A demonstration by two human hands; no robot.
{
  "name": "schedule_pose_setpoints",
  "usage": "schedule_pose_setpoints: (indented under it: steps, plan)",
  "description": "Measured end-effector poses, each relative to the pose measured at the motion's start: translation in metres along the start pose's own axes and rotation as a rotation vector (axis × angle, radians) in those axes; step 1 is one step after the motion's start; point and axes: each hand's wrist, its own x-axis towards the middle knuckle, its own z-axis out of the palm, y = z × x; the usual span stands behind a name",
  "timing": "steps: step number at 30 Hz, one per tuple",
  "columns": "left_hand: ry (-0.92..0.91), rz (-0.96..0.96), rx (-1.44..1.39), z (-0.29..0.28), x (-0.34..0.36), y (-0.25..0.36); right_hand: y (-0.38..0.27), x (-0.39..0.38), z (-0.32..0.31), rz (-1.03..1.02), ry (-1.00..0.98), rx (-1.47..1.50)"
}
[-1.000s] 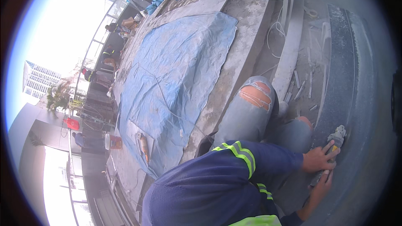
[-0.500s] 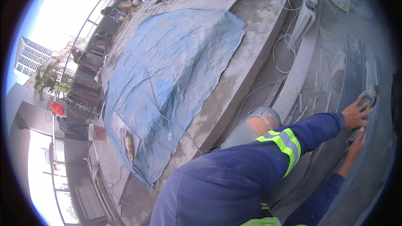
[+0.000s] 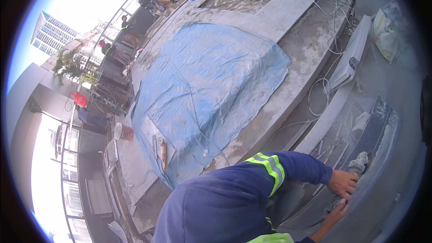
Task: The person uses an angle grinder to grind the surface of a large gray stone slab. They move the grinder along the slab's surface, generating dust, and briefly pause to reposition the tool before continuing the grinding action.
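Note:
An angle grinder [image 3: 358, 164] with a pale metal head is held low over a dusty dark grey slab [image 3: 379, 116] at the right. My left hand [image 3: 344, 183] is closed round its body just behind the head. Below it, my right hand [image 3: 333, 215] grips the rear part of the same tool, which is mostly hidden by the hands. The disc is too blurred and dusty to make out. Both sleeves are dark blue; a yellow and silver reflective band [image 3: 270, 171] crosses the left one.
A blue tarp [image 3: 202, 81] covers a low heap on the concrete, with a second, orange-handled grinder [image 3: 163, 154] on a board there. Loose white cable [image 3: 321, 81], thin offcuts and a white plastic bag [image 3: 388, 36] lie along the right. Several people work far left; a bucket [image 3: 123, 131] stands nearer.
The view has swung, so the scene sits lower and further right. My hands and the grinder have come in closer to my body along the slab, still holding on.

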Motion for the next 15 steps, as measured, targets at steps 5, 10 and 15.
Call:
schedule_pose_setpoints:
  steps: [5,10,15]
  plan:
    - [-0.04,-0.104,-0.146,-0.079,0.028,0.08,-0.041,-0.091,-0.029,0.039,-0.09,-0.023]
    - [-0.134,-0.08,-0.174,-0.158,0.089,0.123,-0.119,-0.181,-0.078,0.143,-0.174,0.033]
    - [-0.236,-0.049,-0.219,-0.227,0.139,0.134,-0.118,-0.267,-0.129,0.254,-0.386,0.157]
